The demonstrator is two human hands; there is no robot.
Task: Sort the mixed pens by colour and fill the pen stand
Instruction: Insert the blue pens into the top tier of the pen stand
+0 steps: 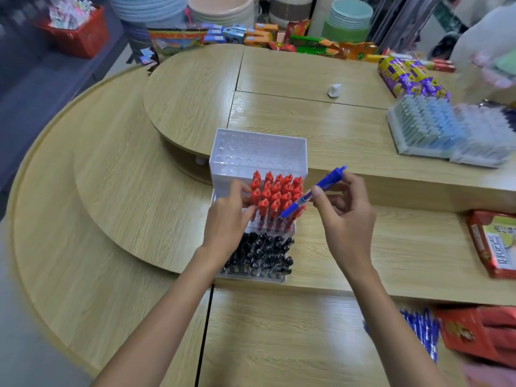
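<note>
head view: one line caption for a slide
Right hand pinches a blue pen over the pen stand; left hand touches the red pens, black pens in front.

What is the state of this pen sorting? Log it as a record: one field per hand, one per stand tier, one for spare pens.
left hand: fingers against the left column of the red pens; grip unclear
right hand: pinches a blue pen, tip angled down over the red pens
top tier of pen stand: holes empty
middle tier: red pens
bottom tier: black pens
spare: loose blue pens, lower right of the counter, blurred
</note>
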